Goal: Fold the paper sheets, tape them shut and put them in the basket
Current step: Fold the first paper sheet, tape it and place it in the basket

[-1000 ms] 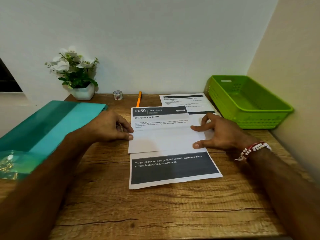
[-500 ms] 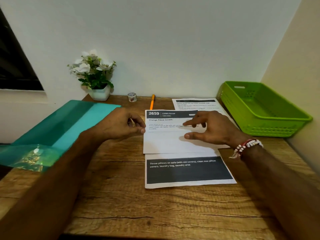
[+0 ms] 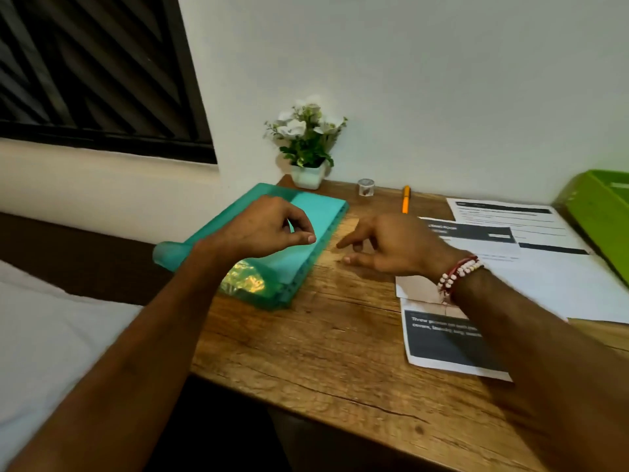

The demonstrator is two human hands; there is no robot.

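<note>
The half-folded sheet (image 3: 442,338) is laid flat near right, under the right forearm. Beyond, the right hand (image 3: 384,247) is held spread and empty over bare wood, the left hand (image 3: 272,229) loosely curled and empty above the teal folder (image 3: 316,212). Between folder edge and paper a bare lane is offered toward the far tape roll (image 3: 366,187), probably sought next. The basket (image 3: 599,212) is set far right.
</note>
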